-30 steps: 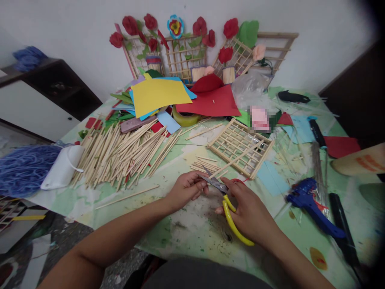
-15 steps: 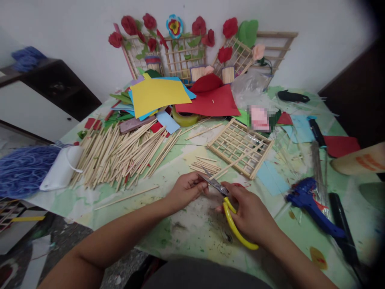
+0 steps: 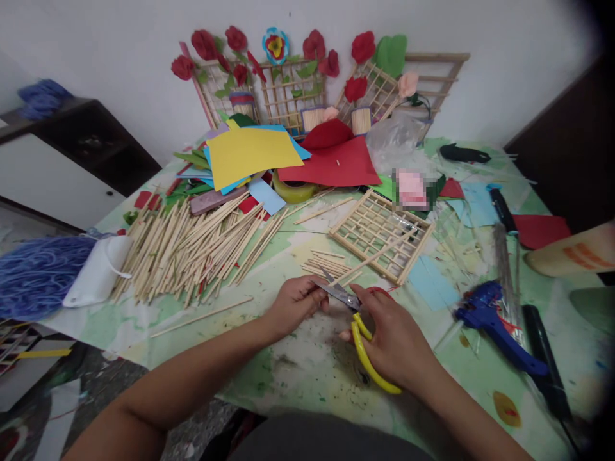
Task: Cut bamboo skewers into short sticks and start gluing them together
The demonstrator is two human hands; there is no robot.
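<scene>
My right hand [image 3: 396,333] grips yellow-handled scissors [image 3: 368,358], fingers wrapped about the handles. The blades point up and left, slightly parted, around a thin wooden stick [image 3: 369,258]. My left hand [image 3: 300,306] is closed, with thumb and fingers pinching the near end of this stick beside the blade tips. From there the stick slants up to the right across a wooden lattice panel [image 3: 355,235]. Several short cut sticks [image 3: 327,264] lie just beyond my left hand. One long loose stick [image 3: 202,317] rests left of it.
A large pile of sticks [image 3: 192,256] spreads at left, beside blue yarn [image 3: 43,275]. Coloured paper [image 3: 254,153] and a tape roll [image 3: 293,189] lie behind. At right are a blue glue gun [image 3: 500,333] and a bottle [image 3: 571,253]. Flower-decorated lattices [image 3: 293,89] lean on the wall.
The scissors' lower handle has swung slightly left and my right hand has shifted a little with it. My left hand stays at the stick's end. The whole view has shifted slightly.
</scene>
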